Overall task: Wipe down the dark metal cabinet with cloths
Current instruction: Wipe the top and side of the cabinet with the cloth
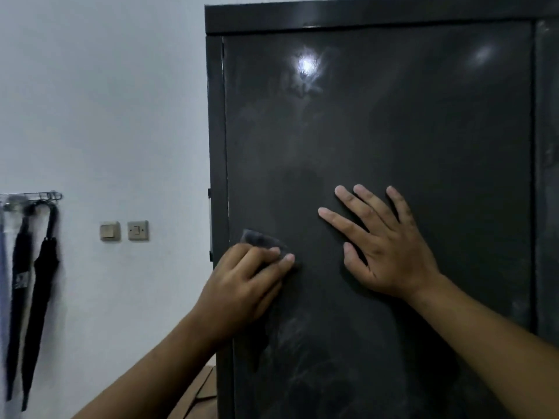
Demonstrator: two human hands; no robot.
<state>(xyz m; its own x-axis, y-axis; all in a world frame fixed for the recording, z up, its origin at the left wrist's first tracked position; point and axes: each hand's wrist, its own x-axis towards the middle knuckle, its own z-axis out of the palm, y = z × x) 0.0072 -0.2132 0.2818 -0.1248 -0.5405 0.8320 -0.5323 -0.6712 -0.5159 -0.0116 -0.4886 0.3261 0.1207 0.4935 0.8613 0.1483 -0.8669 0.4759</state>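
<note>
Both hands are up against the front door panel of the dark metal cabinet (393,122), which fills the right side of the view and stands against a pale wall (106,101). The left hand (245,276) reaches in from the lower left, forearm rising at a slant, and sits low on the panel close to its left edge. Its fingers are bent over a small dark cloth (260,239) and hold it bunched against the metal; a corner of the cloth pokes out above the knuckles. The cloth is blurred, so how the thumb lies on it seems impossible to tell. The right hand (384,252) lies flat on the panel just to the right and a little higher, palm against the metal, fingers straight and spread wide, pointing up and to the left, with nothing in it. Its forearm comes in from the lower right corner. Dull smears and a bright reflection show on the door. On the wall to the left are two switch plates (137,230) and two furled black umbrellas (39,297) hanging from a metal rack (33,196).
</note>
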